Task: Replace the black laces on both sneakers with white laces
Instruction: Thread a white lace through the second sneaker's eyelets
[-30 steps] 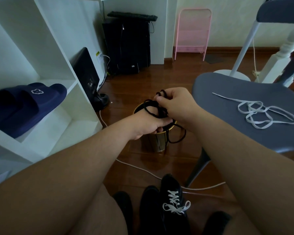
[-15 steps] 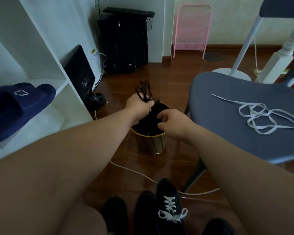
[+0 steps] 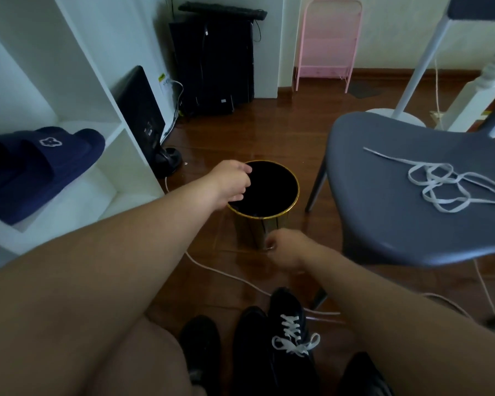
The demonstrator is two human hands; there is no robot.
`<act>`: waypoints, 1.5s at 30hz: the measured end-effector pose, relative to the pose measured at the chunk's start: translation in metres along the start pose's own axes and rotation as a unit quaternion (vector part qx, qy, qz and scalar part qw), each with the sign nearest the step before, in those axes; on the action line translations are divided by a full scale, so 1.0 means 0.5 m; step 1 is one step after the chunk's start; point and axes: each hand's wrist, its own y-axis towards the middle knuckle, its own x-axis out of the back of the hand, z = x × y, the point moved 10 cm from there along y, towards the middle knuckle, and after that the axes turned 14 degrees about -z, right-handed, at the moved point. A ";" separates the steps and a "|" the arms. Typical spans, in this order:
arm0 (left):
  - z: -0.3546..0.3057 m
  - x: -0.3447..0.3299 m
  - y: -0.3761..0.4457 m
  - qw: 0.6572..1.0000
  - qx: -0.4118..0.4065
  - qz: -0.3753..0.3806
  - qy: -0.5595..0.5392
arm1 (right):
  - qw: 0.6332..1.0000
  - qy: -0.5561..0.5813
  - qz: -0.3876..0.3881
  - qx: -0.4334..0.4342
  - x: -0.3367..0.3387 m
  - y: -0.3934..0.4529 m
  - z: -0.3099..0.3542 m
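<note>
The left hand hangs over the bin rim, fingers loose, holding nothing. The right hand is blurred; its grip I cannot tell. A white lace lies on the chair; one sneaker on the floor has white laces.

Glossy dark wood floor under me, my bin with shiny golden rim and reflecting side, matt smooth grey chair seat at right, flat white woven lace on it, soft cloth-like navy slippers at left.
</note>
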 end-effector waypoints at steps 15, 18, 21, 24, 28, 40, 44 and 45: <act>-0.011 -0.038 -0.253 0.956 -0.087 0.237 0.151 | 0.986 -0.058 0.130 -0.090 -0.485 -0.282 -0.152; -0.021 -0.056 -0.242 0.941 -0.152 0.215 0.214 | 0.990 -0.048 0.091 -0.100 -0.481 -0.270 -0.159; -0.040 -0.074 -0.240 0.921 -0.204 0.211 0.255 | 0.988 0.038 0.070 -0.130 -0.447 -0.237 -0.126; -0.043 -0.070 -0.236 0.912 -0.210 0.209 0.283 | 0.980 0.149 0.027 -0.127 -0.363 -0.181 -0.072; -0.065 -0.040 -0.223 0.923 -0.210 0.176 0.271 | 0.972 0.207 -0.070 -0.088 -0.194 -0.116 -0.014; -0.102 0.084 -0.134 0.977 -0.154 0.018 0.145 | 0.910 0.311 -0.260 0.085 0.374 -0.091 0.044; -0.128 0.050 -0.132 0.979 -0.184 0.031 0.083 | 0.875 0.405 -0.235 0.123 0.418 -0.122 0.039; -0.137 0.048 -0.129 0.976 -0.198 0.014 0.084 | 0.870 0.417 -0.228 0.130 0.422 -0.128 0.037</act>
